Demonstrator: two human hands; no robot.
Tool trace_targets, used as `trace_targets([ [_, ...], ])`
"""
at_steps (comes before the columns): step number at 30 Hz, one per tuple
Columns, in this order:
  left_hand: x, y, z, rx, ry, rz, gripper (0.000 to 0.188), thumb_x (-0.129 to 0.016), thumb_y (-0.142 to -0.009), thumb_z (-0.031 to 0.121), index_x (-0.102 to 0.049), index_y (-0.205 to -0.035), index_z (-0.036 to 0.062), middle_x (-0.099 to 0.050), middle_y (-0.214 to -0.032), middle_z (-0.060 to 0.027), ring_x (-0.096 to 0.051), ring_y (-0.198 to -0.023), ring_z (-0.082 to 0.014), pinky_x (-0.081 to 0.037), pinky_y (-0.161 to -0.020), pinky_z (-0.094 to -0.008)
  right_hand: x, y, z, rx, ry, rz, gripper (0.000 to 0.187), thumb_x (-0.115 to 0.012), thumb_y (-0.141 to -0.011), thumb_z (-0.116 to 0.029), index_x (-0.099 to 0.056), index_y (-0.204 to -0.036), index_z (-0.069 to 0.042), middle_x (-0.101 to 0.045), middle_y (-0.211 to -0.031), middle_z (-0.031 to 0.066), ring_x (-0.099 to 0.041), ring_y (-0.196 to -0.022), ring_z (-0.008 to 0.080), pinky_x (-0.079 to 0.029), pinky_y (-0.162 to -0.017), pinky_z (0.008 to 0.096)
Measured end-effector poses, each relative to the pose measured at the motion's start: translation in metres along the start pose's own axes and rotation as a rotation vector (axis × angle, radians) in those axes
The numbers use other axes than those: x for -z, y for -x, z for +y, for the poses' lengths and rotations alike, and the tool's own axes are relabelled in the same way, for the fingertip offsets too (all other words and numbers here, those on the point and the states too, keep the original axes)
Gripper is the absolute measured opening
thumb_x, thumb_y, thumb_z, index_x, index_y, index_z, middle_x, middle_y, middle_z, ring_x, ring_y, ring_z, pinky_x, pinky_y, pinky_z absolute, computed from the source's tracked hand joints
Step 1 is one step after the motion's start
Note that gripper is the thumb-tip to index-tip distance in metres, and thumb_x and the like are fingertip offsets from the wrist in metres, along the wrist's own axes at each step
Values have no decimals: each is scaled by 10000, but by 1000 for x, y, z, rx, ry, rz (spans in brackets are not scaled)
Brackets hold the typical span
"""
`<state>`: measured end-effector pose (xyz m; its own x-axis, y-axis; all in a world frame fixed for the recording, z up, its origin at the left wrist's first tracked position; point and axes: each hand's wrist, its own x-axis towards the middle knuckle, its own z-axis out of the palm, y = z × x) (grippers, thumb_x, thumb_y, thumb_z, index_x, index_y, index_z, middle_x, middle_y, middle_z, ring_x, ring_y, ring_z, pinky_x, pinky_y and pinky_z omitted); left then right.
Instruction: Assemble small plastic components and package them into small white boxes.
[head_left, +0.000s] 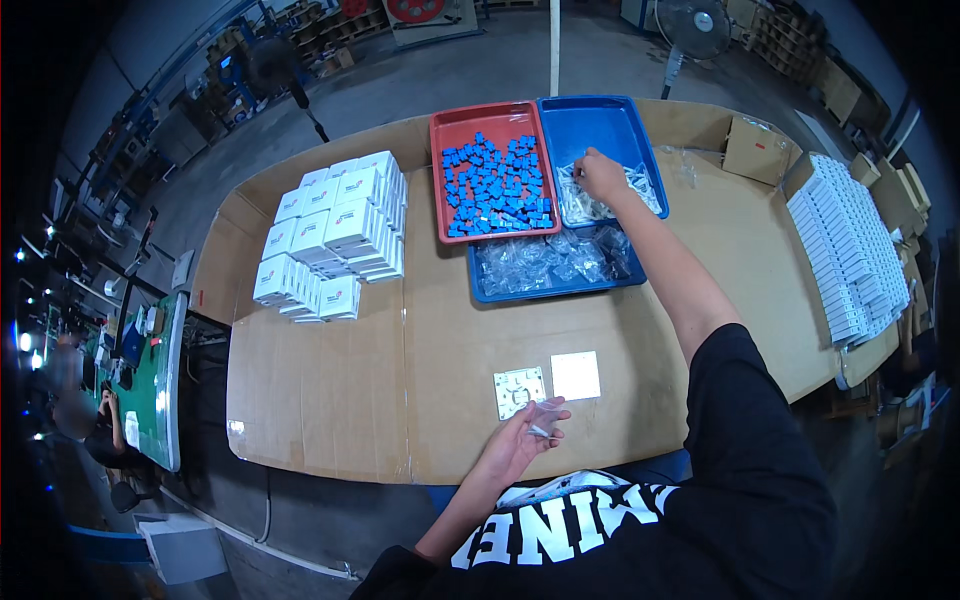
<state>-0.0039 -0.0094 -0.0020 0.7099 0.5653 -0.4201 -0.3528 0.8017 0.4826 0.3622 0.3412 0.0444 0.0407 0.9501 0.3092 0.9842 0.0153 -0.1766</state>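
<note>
My left hand [516, 444], near the front edge of the table, is closed on a small clear plastic bag [545, 418] with something whitish inside. Just beyond it lie a white square frame with cut-outs [507, 398] and a plain white square plate [575, 375], side by side. My right arm stretches far forward, and my right hand [602, 178] is down at a blue tray [590, 118] among small white pieces [640, 183]. Its fingers are drawn together; what is between them is too small to make out.
Left of the blue tray stands a red tray [480, 120] of blue parts [495, 185]. A second blue tray [490, 296] holds clear bags [550, 260]. White boxes [325, 225] are stacked at left, more white pieces [850, 250] at right. Cardboard walls [420, 132] edge the table.
</note>
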Motion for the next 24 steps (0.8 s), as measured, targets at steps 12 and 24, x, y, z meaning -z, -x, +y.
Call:
trace_targets([
  [12,19,3,-7,-91,133,19,513,-379,-1117,351,-473,-1485,6,-631,-1308,-142,-641,-1010,-208,-529,-933,-355,74,98,-53,-283,-1238,160,169,-734,-937,-107,-729,-1073,-7,-695,-868,3,-549,-733,56,-439,-647,224],
  [24,9,-9,14,-96,132,12,529,-386,-1114,424,-522,-1443,33,-646,-1286,-108,-655,-1019,-186,-525,-911,-339,57,335,-152,-552,-1449,-279,152,-720,-948,-58,-699,-1086,1,-699,-871,14,-576,-689,43,-447,-614,203],
])
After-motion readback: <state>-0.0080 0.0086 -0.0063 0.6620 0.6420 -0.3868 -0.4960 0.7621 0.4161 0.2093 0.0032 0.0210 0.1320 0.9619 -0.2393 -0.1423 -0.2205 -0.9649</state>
